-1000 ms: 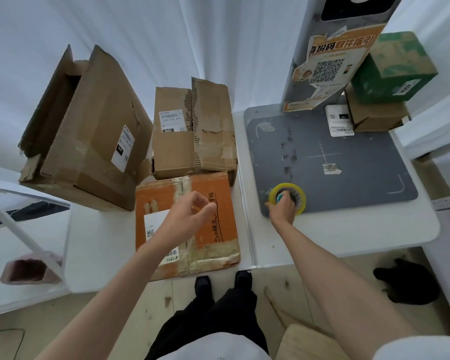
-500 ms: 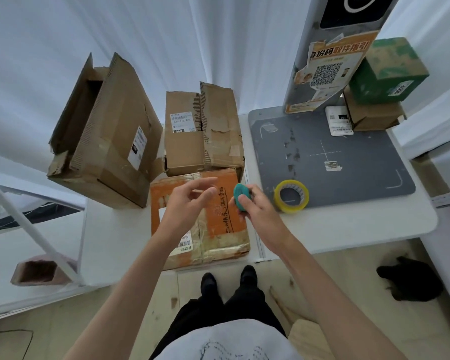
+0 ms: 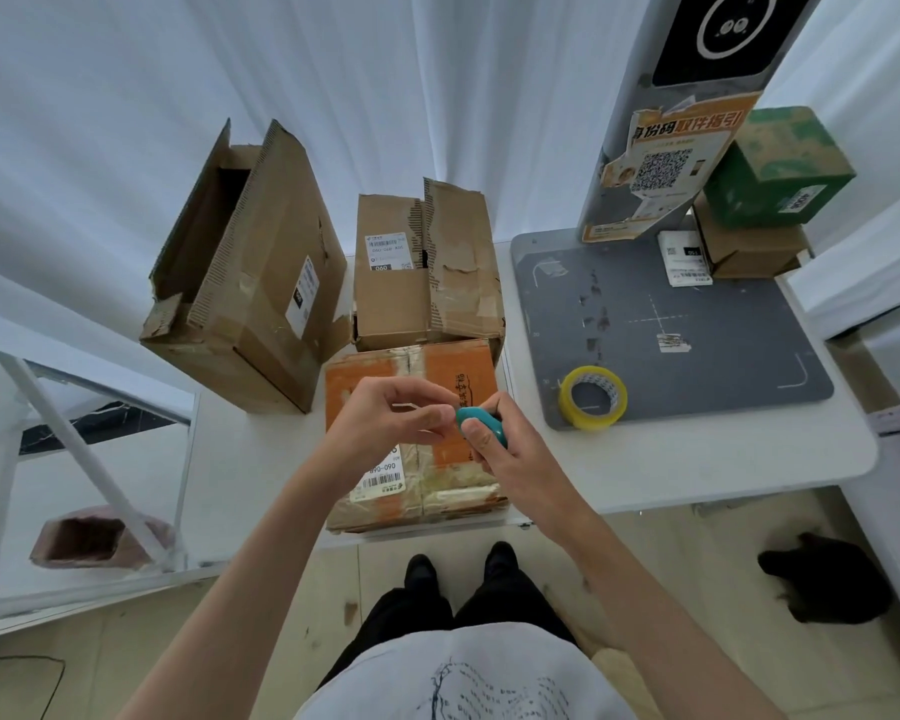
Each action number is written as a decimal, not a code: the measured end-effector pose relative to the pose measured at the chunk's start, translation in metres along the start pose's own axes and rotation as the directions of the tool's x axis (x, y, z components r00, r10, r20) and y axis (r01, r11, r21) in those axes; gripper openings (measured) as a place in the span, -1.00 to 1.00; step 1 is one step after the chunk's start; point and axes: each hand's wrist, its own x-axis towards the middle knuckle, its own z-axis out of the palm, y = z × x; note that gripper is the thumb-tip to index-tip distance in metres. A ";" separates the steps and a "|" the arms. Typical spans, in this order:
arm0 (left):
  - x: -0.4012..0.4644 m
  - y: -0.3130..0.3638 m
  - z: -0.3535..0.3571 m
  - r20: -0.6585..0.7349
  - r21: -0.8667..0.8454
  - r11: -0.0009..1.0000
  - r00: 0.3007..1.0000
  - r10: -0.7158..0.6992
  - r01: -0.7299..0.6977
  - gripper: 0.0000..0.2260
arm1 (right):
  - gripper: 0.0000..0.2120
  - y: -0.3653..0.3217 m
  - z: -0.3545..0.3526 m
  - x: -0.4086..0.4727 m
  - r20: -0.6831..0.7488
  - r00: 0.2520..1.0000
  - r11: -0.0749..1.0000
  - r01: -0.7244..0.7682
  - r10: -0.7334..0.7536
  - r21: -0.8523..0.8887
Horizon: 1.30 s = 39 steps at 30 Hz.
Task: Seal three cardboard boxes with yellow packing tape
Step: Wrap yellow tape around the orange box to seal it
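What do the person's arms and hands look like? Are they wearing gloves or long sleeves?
No gloves and no long sleeves. The left hand and right hand are bare, and both forearms are bare right down to the bottom of the picture. No rings, watch or bracelets show. The person wears a white top with a dark print and black trousers.

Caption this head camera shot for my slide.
Both hands work a small teal tool above the orange box; yellow tape roll waits nearby.

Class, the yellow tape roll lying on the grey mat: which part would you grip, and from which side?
Probably the tape roll's ring wall, from above: it lies flat with its hole facing up, so a thumb can go inside and fingers outside. It sits on the mat's near-left corner, with nothing against it.
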 end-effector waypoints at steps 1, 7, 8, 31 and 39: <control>0.000 0.001 0.001 0.002 -0.001 1.000 1.000 -0.001 0.001 -0.82 | -0.77 0.000 0.000 0.000 -0.001 1.000 1.000 0.007 -0.007 -0.011; 0.006 0.002 -0.002 -0.022 0.236 0.969 0.997 0.076 -0.068 -0.94 | -0.84 -0.001 -0.006 0.000 0.027 0.999 0.995 0.031 -0.029 -0.095; 0.007 0.002 -0.001 -0.030 0.328 0.938 0.991 0.127 -0.110 -0.95 | -0.84 0.000 -0.006 0.001 0.033 0.999 0.995 0.019 -0.015 -0.100; 0.030 -0.040 0.057 0.085 0.769 0.590 0.954 0.287 -0.246 -0.93 | -0.83 0.022 -0.028 -0.001 -0.051 0.956 0.946 -0.292 0.287 -0.143; 0.035 -0.037 0.057 -0.005 0.625 0.781 1.000 0.017 -0.010 -0.87 | -0.88 0.025 -0.034 0.000 -0.030 0.991 0.925 -0.136 0.134 -0.355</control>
